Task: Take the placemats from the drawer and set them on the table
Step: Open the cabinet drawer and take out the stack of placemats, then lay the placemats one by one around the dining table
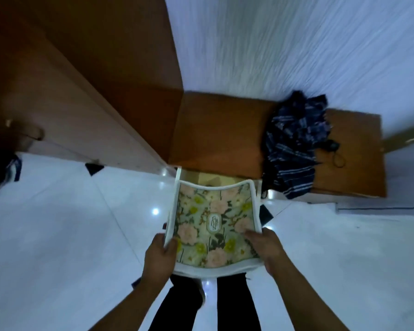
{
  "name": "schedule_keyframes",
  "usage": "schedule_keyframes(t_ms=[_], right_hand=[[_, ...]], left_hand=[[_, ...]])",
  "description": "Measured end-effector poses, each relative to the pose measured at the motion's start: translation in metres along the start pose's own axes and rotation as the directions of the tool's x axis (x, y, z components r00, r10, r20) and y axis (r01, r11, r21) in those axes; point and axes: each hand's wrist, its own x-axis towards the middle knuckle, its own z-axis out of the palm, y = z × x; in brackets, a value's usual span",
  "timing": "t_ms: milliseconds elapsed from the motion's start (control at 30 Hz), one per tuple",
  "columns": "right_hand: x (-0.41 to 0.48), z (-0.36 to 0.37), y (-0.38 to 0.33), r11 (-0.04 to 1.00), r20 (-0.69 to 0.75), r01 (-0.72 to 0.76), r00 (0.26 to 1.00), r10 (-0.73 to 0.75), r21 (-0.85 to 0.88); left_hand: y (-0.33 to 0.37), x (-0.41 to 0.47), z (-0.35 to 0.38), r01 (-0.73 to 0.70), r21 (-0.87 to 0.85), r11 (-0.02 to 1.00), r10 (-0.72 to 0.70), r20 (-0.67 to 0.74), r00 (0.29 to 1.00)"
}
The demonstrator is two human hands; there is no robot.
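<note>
Item one: I am watching the left hand [158, 249] gripping the left border of the floral placemats [214, 225], thumb lying on top, while the right hand [264, 246] is clamping the right border the same way. The white-edged placemats are hanging in both hands just above the open drawer [202, 176], sagging at the far end, clear of the white tiled floor [69, 235]. Item two: a dark striped cloth [294, 144] is lying over the front edge of the low wooden cabinet [220, 132], right of the drawer.
</note>
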Motion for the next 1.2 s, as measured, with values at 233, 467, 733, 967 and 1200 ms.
schedule_keyframes(t_ms=[233,467,733,967,1200], right_hand=[[-0.139,-0.014,-0.035,0.967,-0.115,0.252,0.962,-0.247,0.035],[-0.24,-0.015,-0.075,0.892,-0.016,0.449,0.893,-0.449,0.055],[-0.299,0.018,-0.089,0.775,0.341,0.63,0.737,-0.583,-0.037],[-0.382,0.111,-0.059,0.591,0.65,0.794,0.526,-0.548,-0.144],[-0.481,0.208,0.036,0.363,0.895,0.919,0.286,-0.343,-0.155]], left_hand=[[0.065,-0.078,-0.082,-0.211,-0.027,0.977,0.207,-0.104,0.973],[0.101,-0.167,-0.16,-0.326,-0.138,0.935,0.272,-0.307,0.912],[0.064,-0.277,-0.204,-0.284,-0.286,0.915,0.071,-0.579,0.812],[-0.024,-0.382,-0.241,-0.239,-0.437,0.867,-0.218,-0.764,0.607],[-0.141,-0.504,-0.257,-0.19,-0.569,0.8,-0.498,-0.807,0.317]])
